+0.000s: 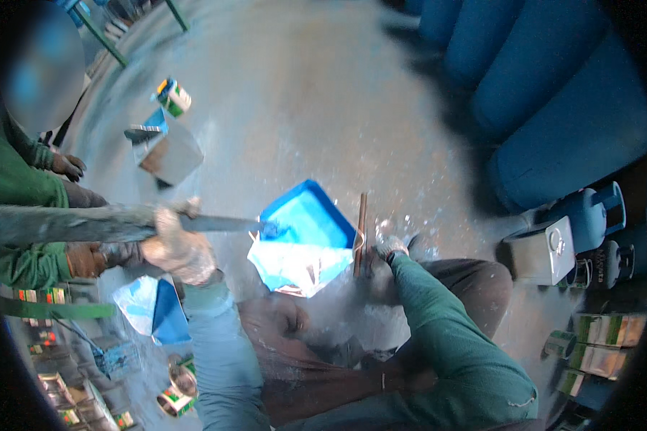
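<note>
My left hand [180, 248], in a pale work glove, is closed around a long dark grey bar [108, 224]. The bar comes in from the left and narrows to a thin end. That end reaches the left edge of a blue-and-white opened tin [313, 215], which lies on the floor in front of me with folded sides. My right hand [392, 246], also gloved, is low beside my bent knee, just right of two thin brown rods [361, 233]. Its fingers are too blurred to tell what they hold.
A person in green [29, 176] sits close on the left. Blue drums [561, 115] line the right, with a square metal can [546, 251] and gas cylinders [589, 215] below. Cut tins [172, 158], another blue piece [154, 309] and stacked cans [611, 345] lie around.
</note>
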Demonstrator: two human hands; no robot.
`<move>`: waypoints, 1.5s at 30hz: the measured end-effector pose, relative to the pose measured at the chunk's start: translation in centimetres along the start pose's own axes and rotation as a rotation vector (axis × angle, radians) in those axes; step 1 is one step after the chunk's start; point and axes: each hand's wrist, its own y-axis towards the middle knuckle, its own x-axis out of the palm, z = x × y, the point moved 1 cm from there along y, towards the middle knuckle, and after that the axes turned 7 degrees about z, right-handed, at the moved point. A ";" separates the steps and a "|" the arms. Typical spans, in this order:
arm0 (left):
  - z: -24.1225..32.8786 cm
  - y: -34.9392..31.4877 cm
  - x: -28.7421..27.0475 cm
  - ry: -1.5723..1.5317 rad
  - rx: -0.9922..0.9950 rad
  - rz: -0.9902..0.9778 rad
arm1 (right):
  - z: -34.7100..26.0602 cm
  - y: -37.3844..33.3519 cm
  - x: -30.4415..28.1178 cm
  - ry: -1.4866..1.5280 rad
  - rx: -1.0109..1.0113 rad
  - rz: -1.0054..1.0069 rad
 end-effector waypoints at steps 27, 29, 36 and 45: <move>0.0 0.9 -0.6 -0.131 -0.291 -0.031 | -1.4 0.4 7.2 -0.028 0.141 0.226; -0.1 1.0 -0.6 -0.103 -0.289 -0.055 | -1.0 -0.7 5.8 -0.054 0.140 0.231; 0.5 0.5 -0.5 -0.015 -0.303 -0.035 | -1.2 -0.6 5.6 -0.005 0.119 0.157; 0.4 1.4 0.9 0.153 -0.233 0.013 | 1.3 2.9 8.2 0.068 0.251 0.270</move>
